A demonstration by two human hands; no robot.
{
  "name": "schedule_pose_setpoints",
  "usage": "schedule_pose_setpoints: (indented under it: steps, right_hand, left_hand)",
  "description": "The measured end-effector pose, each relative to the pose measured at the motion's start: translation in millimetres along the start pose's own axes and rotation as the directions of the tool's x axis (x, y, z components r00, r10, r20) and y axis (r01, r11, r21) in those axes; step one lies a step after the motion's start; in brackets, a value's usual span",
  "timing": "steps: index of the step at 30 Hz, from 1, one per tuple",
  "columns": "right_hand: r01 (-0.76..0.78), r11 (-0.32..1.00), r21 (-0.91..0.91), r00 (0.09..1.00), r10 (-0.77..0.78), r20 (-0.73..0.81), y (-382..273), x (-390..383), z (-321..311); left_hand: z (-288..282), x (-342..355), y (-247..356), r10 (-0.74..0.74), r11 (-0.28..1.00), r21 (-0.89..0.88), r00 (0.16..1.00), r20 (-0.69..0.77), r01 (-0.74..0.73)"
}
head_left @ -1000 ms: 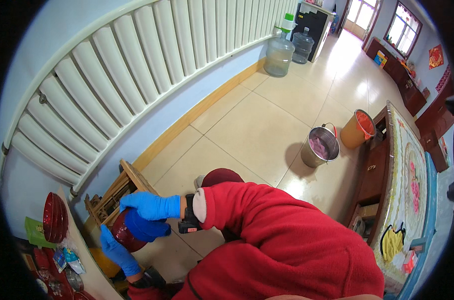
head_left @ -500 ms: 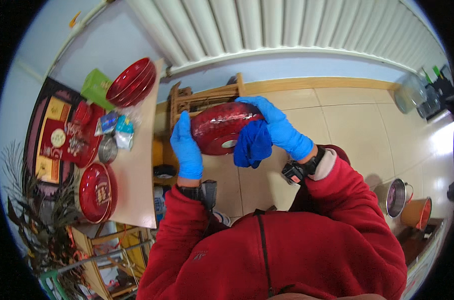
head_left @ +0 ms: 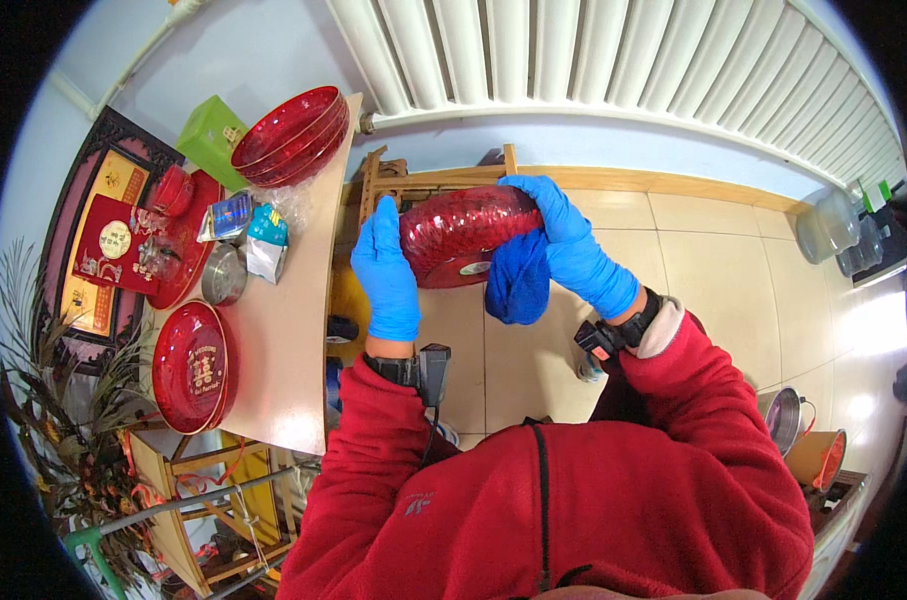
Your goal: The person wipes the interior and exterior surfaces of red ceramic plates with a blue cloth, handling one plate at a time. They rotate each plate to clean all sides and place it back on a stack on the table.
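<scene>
I hold a shiny red bowl [head_left: 465, 225] in front of me, tilted so that its dimpled outer side and part of its base, with a pale round label, face me. In a blue glove, my left hand [head_left: 385, 275] grips the bowl's left edge, fingers pointing up along it. My right hand [head_left: 581, 250], gloved the same way, is closed on the upper right edge. A dark blue cloth [head_left: 518, 282] hangs under this hand against the bowl's right side; part of it is hidden behind the hand.
At left, a table [head_left: 278, 375] bears stacked red bowls [head_left: 293, 135], red dishes [head_left: 190, 365], a metal tin [head_left: 223, 275], a green box [head_left: 210, 140] and small packets [head_left: 266, 240]. A wooden folding stool [head_left: 438, 180] stands behind my hands, below a white radiator [head_left: 593, 60]. Buckets [head_left: 813, 457] stand at right.
The bowl has tipped, so its base shows less and its side wall more. Both hands still hold it, and the cloth hangs at its right side. My view has shifted slightly.
</scene>
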State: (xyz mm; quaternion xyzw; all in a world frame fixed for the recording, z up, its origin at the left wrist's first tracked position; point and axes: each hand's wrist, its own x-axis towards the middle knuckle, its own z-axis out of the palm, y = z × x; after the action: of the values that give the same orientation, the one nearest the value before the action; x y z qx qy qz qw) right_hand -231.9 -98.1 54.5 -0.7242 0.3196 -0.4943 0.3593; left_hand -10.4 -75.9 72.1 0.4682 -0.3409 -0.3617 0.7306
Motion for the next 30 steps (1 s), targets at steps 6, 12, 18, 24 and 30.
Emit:
schedule_pose_setpoints:
  steps: [6, 12, 18, 24, 30]
  right_hand:
    - [-0.158, 0.819, 0.551, 0.984, 0.180, 0.014, 10.5, -2.2, -12.8]
    - [-0.186, 0.942, 0.280, 0.980, 0.199, -0.019, 4.4, -10.7, -15.2]
    - [-0.262, 0.680, 0.685, 0.926, 0.378, -0.021, 15.2, -4.4, -15.9]
    - [-0.044, 0.988, -0.149, 0.999, 0.043, -0.011, 20.8, -17.3, -15.0]
    - [-0.342, 0.574, 0.744, 0.849, 0.527, -0.017, 28.4, -9.2, -6.8]
  left_hand:
    - [-4.4, 1.1, -8.8, 0.016, 0.963, 0.264, 0.991, 0.132, -0.051]
    - [9.0, 1.0, -13.9, 0.171, 0.953, 0.230, 0.976, 0.134, -0.198]
    - [13.8, 3.8, -17.8, 0.234, 0.883, 0.343, 0.934, 0.270, -0.321]
    - [14.9, 13.3, -23.1, 0.195, 0.926, 0.274, 0.952, 0.238, -0.258]
    - [5.7, 13.0, -27.5, 0.216, 0.840, 0.421, 0.923, 0.320, -0.342]
